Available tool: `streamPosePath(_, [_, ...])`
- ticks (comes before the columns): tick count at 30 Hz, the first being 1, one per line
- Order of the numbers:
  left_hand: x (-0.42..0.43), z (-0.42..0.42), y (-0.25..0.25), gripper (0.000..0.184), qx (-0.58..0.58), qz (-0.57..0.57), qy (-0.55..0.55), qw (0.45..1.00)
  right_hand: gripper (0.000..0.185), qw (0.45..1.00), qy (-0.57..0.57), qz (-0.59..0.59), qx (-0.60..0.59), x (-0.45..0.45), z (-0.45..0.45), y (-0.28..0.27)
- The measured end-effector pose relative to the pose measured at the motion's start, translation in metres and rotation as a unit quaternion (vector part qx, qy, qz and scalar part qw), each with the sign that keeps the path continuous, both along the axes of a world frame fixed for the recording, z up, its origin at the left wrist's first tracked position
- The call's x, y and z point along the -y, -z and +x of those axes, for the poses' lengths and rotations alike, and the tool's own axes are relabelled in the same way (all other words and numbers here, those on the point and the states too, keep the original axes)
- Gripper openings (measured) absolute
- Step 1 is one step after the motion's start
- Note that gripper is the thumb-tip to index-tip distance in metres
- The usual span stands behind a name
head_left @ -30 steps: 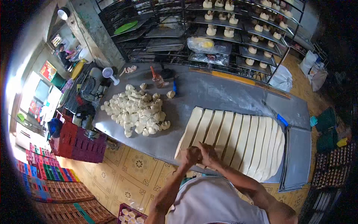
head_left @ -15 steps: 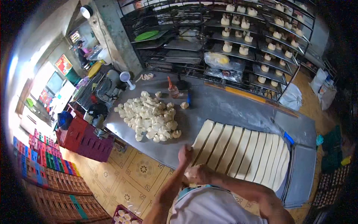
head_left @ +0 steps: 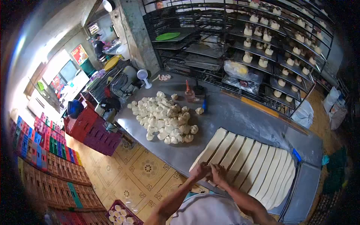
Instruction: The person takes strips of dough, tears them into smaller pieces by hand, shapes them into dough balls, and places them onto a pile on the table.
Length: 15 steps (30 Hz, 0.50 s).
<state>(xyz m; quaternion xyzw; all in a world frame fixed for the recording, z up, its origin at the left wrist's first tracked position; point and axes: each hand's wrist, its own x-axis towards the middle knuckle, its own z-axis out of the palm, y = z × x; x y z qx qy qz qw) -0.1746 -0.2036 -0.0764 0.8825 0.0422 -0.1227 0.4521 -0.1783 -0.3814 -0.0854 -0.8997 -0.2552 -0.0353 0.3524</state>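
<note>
The left hand (head_left: 199,171) and right hand (head_left: 218,174) sit close together, fingers curled, at the near end of the leftmost dough strips (head_left: 257,155); I cannot tell whether they pinch any dough. The strips lie side by side on the metal counter (head_left: 240,112), right of a heap of dough pieces (head_left: 165,119), with a blue handle (head_left: 296,155) just beside their far right corner

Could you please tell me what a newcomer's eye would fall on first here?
Probably the dough sheet cut into long strips on the metal table, with the left hand and right hand at its near left edge. Next might come the heap of pale dough pieces farther left, then the tall rack beyond the table.
</note>
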Motion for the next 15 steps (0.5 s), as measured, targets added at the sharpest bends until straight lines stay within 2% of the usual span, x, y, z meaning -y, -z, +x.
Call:
streamPosePath(1, [0.001, 0.003, 0.006, 0.055, 0.003, 0.001, -0.001, 1.0, 0.075, 1.0, 0.005, -0.003, 0.011, 0.001, 0.006, 0.033])
streamPosePath(2, [0.0, 0.004, 0.018, 0.054, 0.022, -0.125, 0.0, 0.992, 0.075, 1.0, 0.003, -0.002, 0.013, 0.003, 0.01, 0.019])
streamPosePath(3, [-0.002, 0.001, 0.03, 0.054, 0.039, -0.248, 0.001, 0.968, 0.083, 0.99, 0.016, 0.091, -0.11, 0.005, 0.009, 0.005])
streamPosePath(4, [-0.004, 0.0, 0.034, 0.054, 0.041, -0.246, 0.002, 0.968, 0.09, 0.956, 0.031, 0.181, -0.229, 0.004, 0.007, -0.014])
streamPosePath(5, [-0.003, 0.001, 0.036, 0.052, 0.081, -0.125, 0.041, 0.988, 0.09, 0.956, 0.034, 0.182, -0.226, 0.005, 0.001, -0.031])
streamPosePath(6, [0.001, 0.005, 0.037, 0.05, 0.121, -0.004, 0.08, 0.989, 0.094, 0.985, 0.031, 0.103, -0.136, 0.006, -0.004, -0.049])
streamPosePath(7, [0.008, 0.007, 0.025, 0.05, 0.125, -0.008, 0.082, 0.989, 0.098, 0.998, 0.026, 0.02, -0.045, 0.006, -0.007, -0.062])
streamPosePath(8, [0.019, 0.003, -0.01, 0.046, 0.106, 0.016, 0.032, 0.994, 0.1, 1.0, 0.014, -0.003, -0.019, 0.004, -0.007, -0.068])
streamPosePath(9, [0.028, -0.002, -0.047, 0.044, 0.085, 0.04, -0.015, 0.995, 0.1, 1.0, 0.02, -0.006, -0.018, 0.0, -0.005, -0.065])
streamPosePath(10, [0.033, -0.005, -0.064, 0.044, 0.063, 0.066, -0.061, 0.994, 0.096, 0.994, 0.032, 0.048, -0.089, -0.006, -0.001, -0.055])
streamPosePath(11, [0.028, 0.001, -0.042, 0.044, 0.061, 0.064, -0.058, 0.994, 0.093, 0.981, 0.043, 0.104, -0.16, -0.012, 0.003, -0.041])
streamPosePath(12, [0.019, 0.014, -0.01, 0.044, 0.073, 0.099, -0.019, 0.992, 0.076, 0.982, 0.075, 0.062, -0.16, -0.019, 0.007, -0.026])
streamPosePath(13, [0.013, 0.018, 0.011, 0.045, 0.085, 0.135, 0.02, 0.987, 0.076, 0.982, 0.077, 0.061, -0.163, -0.024, 0.009, -0.02])
streamPosePath(14, [0.012, 0.013, -0.03, 0.046, 0.084, 0.045, -0.033, 0.995, 0.064, 0.978, 0.086, -0.002, -0.19, -0.029, 0.012, -0.019])
streamPosePath(15, [0.01, 0.009, -0.035, 0.046, 0.086, 0.044, -0.029, 0.995, 0.054, 0.97, 0.094, -0.065, -0.212, -0.03, 0.017, -0.02])
